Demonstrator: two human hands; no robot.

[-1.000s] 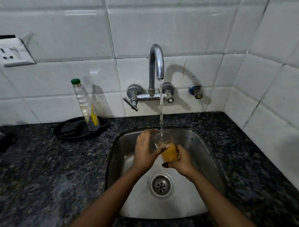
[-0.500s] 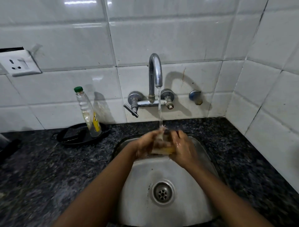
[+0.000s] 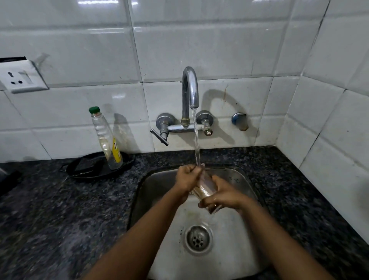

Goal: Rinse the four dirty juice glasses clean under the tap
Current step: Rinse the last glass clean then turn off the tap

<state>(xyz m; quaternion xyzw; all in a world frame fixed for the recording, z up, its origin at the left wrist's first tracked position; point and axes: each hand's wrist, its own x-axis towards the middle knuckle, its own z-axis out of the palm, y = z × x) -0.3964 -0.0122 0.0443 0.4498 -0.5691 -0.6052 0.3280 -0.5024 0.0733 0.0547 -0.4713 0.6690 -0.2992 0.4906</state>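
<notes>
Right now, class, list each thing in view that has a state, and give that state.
Tap: running.
Glass: tilted under the stream, held over the sink.
Left hand: closed on the glass rim.
Right hand: closed on the glass base.
Bottle: capped, upright, nearly empty.
Drain: unplugged.

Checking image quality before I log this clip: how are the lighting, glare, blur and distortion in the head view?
Head view: dim overall; light glares on the top tiles; the tap and bottle cast soft shadows to their right on the wall; tile lines bow from the wide lens; the counter smears at lower left, while the glass and both hands stay fairly sharp.
</notes>
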